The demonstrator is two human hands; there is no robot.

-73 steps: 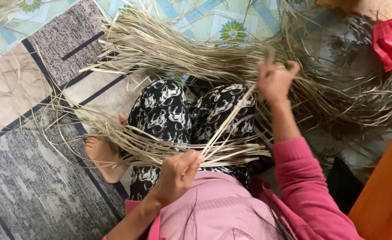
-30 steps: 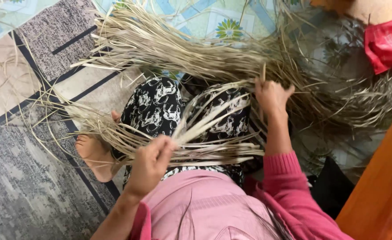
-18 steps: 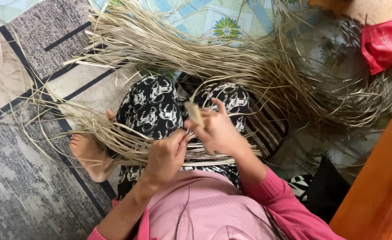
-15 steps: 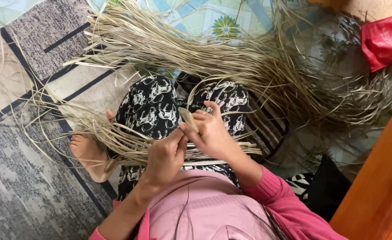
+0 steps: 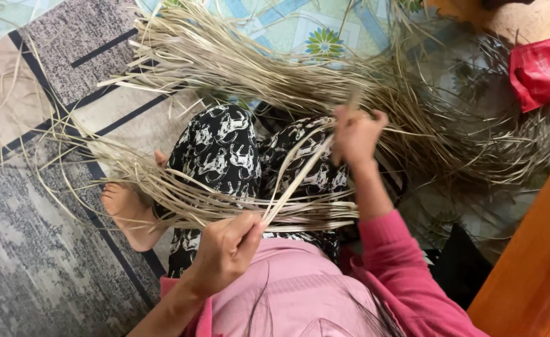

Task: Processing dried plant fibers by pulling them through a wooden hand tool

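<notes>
**Inspector:** Report the hands.

**Assistant:** The left hand (image 5: pixel 225 249) is low in the view, just above the pink top (image 5: pixel 300 299). Its grip is closed, thumb and fingers pinching the near end of one pale flat strip (image 5: pixel 297 181).

**Inspector:** And the other?

**Assistant:** The right hand (image 5: pixel 356 134) is raised over the far knee. Its grip is curled shut around the far end of the same strip, which runs taut and slanted between the two hands.

**Inspector:** Where does the strip sit?

**Assistant:** Above the lap, crossing a flat layer of like strips (image 5: pixel 225 203) that lies across the black-and-white patterned trousers (image 5: pixel 219 146). That layer fans out to the left, past a bare foot (image 5: pixel 128 212) resting on the grey rug (image 5: pixel 31 249).

**Inspector:** Surroundings?

**Assistant:** A large loose heap of dried strips (image 5: pixel 275 81) lies on the floor beyond the knees, spreading right into a tangle. A red bag (image 5: pixel 540 68) sits at the upper right, near the heap's edge. An orange wooden panel (image 5: pixel 531 268) fills the lower right corner. The floor beyond the rug shows a flower-patterned covering (image 5: pixel 325 43).
</notes>
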